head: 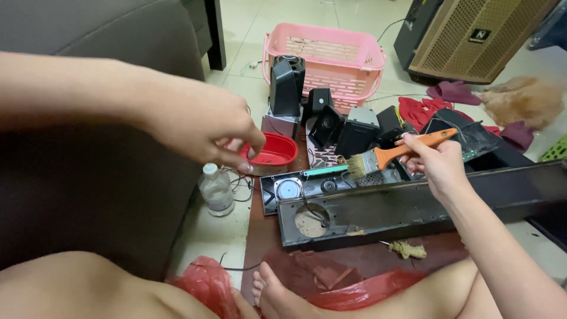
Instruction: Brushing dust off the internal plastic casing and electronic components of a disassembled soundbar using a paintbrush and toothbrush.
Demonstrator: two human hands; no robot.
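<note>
My right hand [436,160] grips a paintbrush [394,155] by its orange handle, bristles pointing left over a long black speaker cabinet [425,207] lying on its side with a round dusty hole [309,223]. My left hand [207,127] hovers above a red bowl [270,152], fingertips pinched together; I cannot tell whether anything small is between them. A smaller black speaker panel [295,189] with a round driver lies just behind the cabinet.
A pink basket [331,56] stands at the back, with several small black speakers [331,121] in front. A clear plastic bottle [216,189] stands by the dark sofa [88,195]. Red plastic bags [207,283] lie near my feet. A large speaker box [472,35] stands far right.
</note>
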